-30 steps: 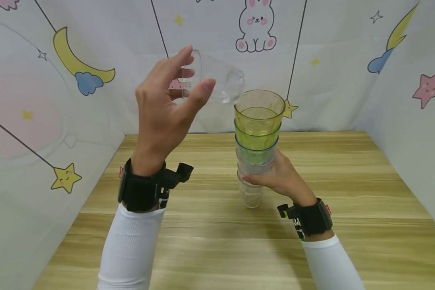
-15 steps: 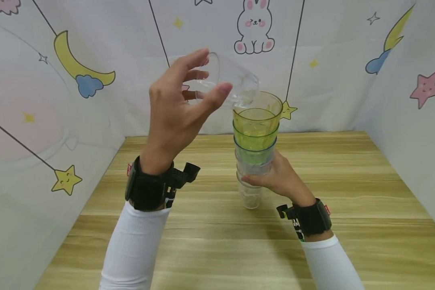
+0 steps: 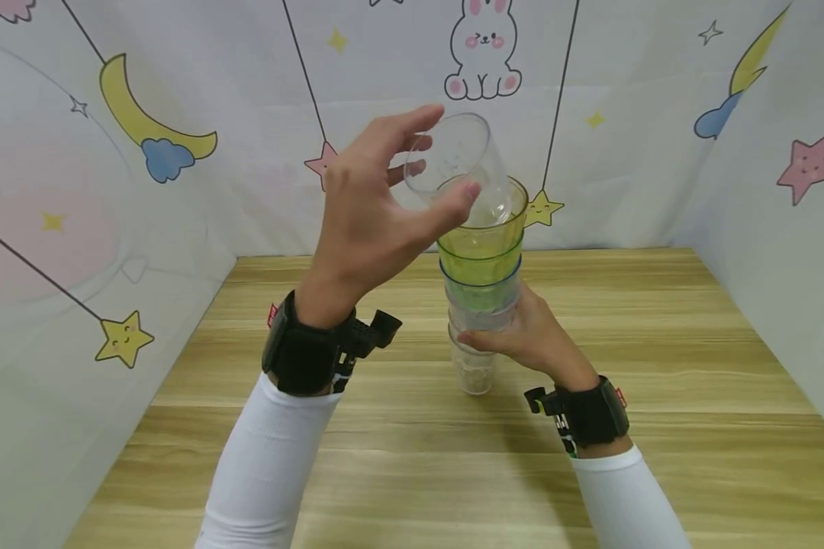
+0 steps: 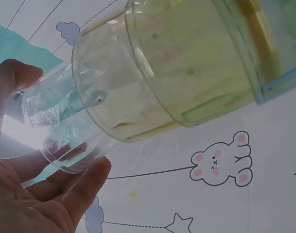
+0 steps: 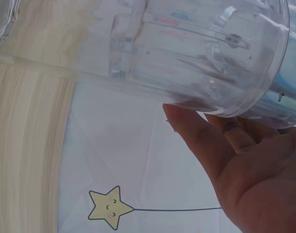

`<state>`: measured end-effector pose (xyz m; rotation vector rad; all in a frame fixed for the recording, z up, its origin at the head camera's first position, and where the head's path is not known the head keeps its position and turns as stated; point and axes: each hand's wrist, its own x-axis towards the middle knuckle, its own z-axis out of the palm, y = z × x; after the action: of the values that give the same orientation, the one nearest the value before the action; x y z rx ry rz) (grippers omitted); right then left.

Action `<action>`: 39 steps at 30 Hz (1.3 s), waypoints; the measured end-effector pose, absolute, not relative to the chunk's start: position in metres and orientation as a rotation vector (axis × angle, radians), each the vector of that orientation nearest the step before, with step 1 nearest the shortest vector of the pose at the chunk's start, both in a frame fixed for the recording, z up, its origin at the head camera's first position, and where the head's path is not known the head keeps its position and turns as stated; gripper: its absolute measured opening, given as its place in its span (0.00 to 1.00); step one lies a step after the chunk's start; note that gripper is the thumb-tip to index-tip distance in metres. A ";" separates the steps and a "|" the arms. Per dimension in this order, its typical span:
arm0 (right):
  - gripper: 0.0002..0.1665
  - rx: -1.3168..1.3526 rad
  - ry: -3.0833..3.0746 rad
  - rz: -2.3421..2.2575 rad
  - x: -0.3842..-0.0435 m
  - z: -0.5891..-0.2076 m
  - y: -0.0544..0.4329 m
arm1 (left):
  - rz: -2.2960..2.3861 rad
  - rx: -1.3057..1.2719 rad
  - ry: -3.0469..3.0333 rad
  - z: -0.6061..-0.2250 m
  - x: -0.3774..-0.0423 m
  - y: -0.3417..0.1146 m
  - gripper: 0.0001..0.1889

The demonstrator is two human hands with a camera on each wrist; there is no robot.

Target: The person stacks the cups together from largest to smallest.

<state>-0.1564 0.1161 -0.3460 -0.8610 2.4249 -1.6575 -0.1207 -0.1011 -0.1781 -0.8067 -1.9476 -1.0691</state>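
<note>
My left hand [image 3: 384, 202] holds a clear plastic cup [image 3: 497, 171] by its rim, thumb on the near side and fingers on the far side. Its base is tilted down into the mouth of a yellow cup [image 3: 519, 213]. That yellow cup tops a tall stack, above a green-rimmed cup [image 3: 481, 271], a blue-rimmed cup [image 3: 463, 296] and clear cups [image 3: 474, 366] at the bottom. Around the stack's clear middle part my right hand [image 3: 535, 335] curls, thumb in front, other fingers mostly hidden behind. The left wrist view shows the held clear cup [image 4: 60, 107] partly within the yellow one.
A wood-grain table [image 3: 398, 457] lies beneath the stack. White cloth walls [image 3: 398, 61] with printed stars, moons and a rabbit enclose it at the back and both sides.
My left hand has moved right and slightly down, bringing the clear cup from beside the yellow cup to over and into its mouth, rim turned upward. The right hand keeps its hold.
</note>
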 end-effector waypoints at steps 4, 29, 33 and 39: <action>0.48 -0.846 2.434 -1.658 -0.155 -0.346 0.117 | -1.053 -0.851 -2.006 -0.186 -0.124 -0.093 0.35; 0.50 -0.863 2.566 -1.527 -0.150 -0.341 0.120 | -1.199 -0.889 -2.035 -0.254 -0.122 -0.071 0.57; 0.51 -0.870 2.595 -1.469 -0.147 -0.339 0.125 | -1.238 -0.919 -2.038 -0.265 -0.121 -0.071 0.52; 0.56 -0.856 2.624 -1.274 -0.138 -0.327 0.138 | -0.932 -0.890 -2.166 -0.283 -0.115 -0.075 0.48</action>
<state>-0.1380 0.1382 -0.3269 -0.8556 2.6239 -1.2741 -0.1146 -0.0751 -0.2829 -0.8901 -2.1664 -0.9319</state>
